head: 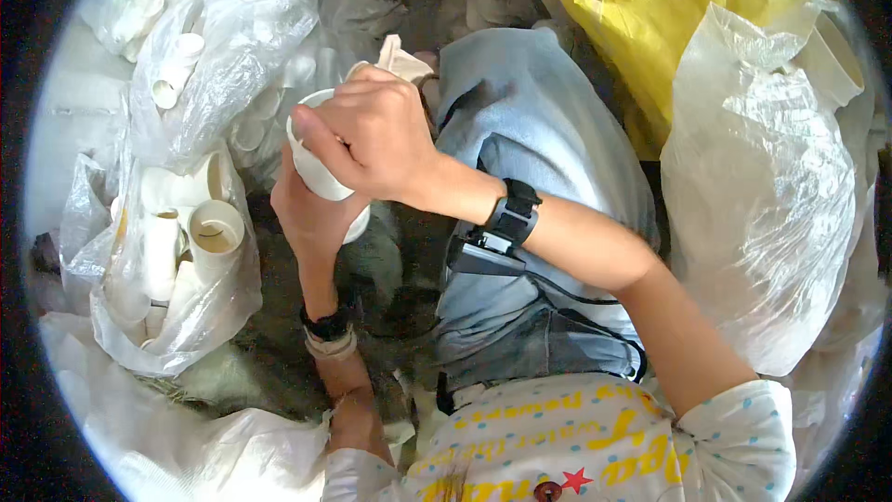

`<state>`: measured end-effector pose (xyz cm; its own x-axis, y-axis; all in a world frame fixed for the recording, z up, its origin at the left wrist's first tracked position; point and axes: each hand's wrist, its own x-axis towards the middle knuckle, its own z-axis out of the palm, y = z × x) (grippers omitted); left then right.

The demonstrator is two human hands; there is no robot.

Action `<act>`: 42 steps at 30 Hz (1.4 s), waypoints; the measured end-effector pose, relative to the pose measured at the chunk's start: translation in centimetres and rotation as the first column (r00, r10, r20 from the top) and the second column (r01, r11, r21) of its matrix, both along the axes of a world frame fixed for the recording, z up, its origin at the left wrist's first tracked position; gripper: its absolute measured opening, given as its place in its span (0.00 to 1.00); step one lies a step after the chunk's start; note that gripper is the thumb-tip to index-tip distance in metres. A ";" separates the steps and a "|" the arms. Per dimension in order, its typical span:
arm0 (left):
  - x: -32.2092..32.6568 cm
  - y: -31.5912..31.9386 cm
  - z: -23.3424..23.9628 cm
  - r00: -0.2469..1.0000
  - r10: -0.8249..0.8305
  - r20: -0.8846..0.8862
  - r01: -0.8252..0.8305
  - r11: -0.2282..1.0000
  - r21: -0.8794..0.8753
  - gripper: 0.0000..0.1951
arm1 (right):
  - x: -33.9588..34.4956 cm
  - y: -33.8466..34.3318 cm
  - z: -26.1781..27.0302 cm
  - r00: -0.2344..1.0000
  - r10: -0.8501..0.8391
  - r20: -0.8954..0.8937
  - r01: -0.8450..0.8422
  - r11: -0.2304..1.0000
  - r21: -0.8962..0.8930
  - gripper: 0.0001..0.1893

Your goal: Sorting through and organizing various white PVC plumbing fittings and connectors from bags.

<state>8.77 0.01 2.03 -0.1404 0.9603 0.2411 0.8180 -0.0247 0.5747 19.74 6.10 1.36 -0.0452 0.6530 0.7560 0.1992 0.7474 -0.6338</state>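
My left hand (306,213) is wrapped around a white plastic pipe fitting (322,171) from below and the left. Part of the fitting shows under that hand, near the wrist side. Across its top lies my right hand (387,132), fingers curled, with the thumb at the rim. A cream cloth (403,63) sticks out just beyond my right knuckles; whether the right fingers hold it too is hidden. Both hands are in front of my left side, beside my jeans-covered leg (529,97).
On the left, a clear plastic bag (178,352) holds several white pipe fittings (216,233). Another clear bag (261,21) with fittings lies behind it. To the right stand a full translucent bag (752,223) and a yellow sack (627,21). A black cable (571,296) runs from my right wrist device.
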 end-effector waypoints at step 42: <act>0.2 0.4 -4.6 -0.227 0.199 0.953 0.518 0.853 -0.054 0.42 | 3.9 5.6 2.5 0.946 -0.294 0.138 0.325 0.873 -0.364 0.18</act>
